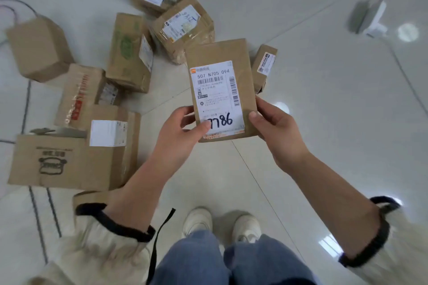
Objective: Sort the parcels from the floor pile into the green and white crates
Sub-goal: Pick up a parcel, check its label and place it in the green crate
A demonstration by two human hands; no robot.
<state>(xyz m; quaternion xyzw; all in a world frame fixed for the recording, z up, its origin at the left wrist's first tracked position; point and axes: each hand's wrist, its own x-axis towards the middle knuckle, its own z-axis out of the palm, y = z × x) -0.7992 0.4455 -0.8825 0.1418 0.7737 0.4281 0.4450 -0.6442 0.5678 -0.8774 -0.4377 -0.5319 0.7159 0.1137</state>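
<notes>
Above the pale tiled floor (pixel 324 99), left hand (pixel 178 132) and right hand (pixel 275 125) pinch a flat brown labelled cardboard parcel (pixel 220 90) by its near corners; brown cardboard boxes (pixel 125 53) lie far left.

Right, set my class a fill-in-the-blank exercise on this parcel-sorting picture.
1. The left hand and right hand hold a flat parcel above the ____.
2. Its label's printed top line begins with ____.
3. The person's shoes are ____.
Missing words: floor; 507; white.

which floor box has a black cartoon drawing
The big box at the pile's near left corner; no other carries black artwork.
</notes>
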